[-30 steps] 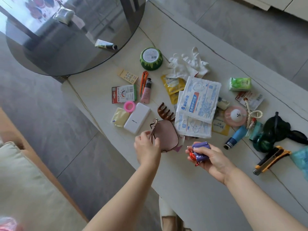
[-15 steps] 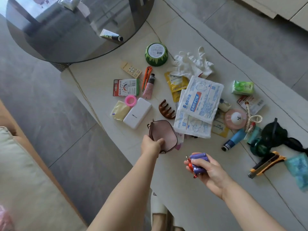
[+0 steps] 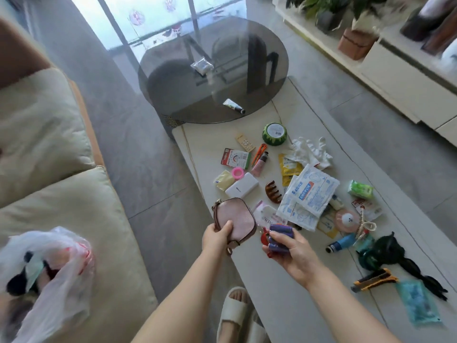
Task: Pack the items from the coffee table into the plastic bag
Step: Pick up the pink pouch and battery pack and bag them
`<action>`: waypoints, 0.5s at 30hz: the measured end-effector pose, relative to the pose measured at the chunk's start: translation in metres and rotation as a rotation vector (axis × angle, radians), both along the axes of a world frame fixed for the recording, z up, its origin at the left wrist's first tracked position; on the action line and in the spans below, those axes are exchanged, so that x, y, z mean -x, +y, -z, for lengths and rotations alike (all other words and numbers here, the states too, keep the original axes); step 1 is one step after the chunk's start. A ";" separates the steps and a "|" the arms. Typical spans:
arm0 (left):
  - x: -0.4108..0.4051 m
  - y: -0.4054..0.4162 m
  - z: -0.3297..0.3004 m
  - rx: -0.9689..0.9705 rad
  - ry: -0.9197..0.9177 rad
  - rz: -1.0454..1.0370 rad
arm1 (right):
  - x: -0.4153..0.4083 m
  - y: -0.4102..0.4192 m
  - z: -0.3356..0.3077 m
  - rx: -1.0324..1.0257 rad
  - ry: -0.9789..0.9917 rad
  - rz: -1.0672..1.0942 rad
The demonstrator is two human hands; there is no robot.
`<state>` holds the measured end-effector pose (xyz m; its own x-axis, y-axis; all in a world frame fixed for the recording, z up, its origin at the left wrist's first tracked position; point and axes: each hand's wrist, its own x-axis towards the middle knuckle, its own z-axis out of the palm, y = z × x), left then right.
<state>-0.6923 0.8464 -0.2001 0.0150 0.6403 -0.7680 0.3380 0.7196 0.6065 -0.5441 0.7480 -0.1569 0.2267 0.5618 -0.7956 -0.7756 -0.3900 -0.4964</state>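
I saw the pink leather zip pouch (image 3: 237, 220) gripped in my left hand (image 3: 216, 240) above the near edge of the pale stone bench (image 3: 291, 288), my right hand (image 3: 294, 251) clutching a purple ribbed bundle (image 3: 280, 237), the translucent white plastic bag (image 3: 49, 271) lying on the cream sofa (image 3: 61, 194).
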 end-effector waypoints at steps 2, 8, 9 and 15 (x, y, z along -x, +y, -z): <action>0.019 -0.002 -0.025 -0.044 -0.006 -0.045 | 0.017 0.010 -0.025 -0.052 -0.007 -0.063; 0.097 -0.004 -0.103 -0.138 -0.033 -0.248 | 0.080 0.044 -0.093 -0.176 -0.066 -0.326; 0.114 -0.004 -0.113 -0.146 -0.037 -0.291 | 0.093 0.050 -0.103 -0.185 -0.079 -0.368; 0.218 -0.006 -0.154 -0.193 -0.055 -0.604 | 0.181 0.091 -0.150 -0.227 -0.119 -0.613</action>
